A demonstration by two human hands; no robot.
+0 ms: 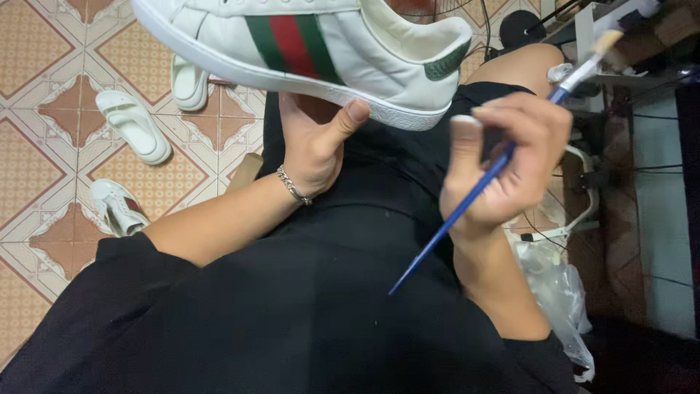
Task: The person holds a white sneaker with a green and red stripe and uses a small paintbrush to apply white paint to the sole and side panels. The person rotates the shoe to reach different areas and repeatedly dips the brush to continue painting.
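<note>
Left hand (315, 142) propped the white leather sneaker with green-red stripe (306, 51) from beneath, sole exposed; right hand (510, 164) closed around a blue-handled brush (481, 186), bristles probably clear of it.

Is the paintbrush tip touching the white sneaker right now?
Apart. The head view shows the paintbrush bristles up right, with clear space between them and the white sneaker heel.
</note>
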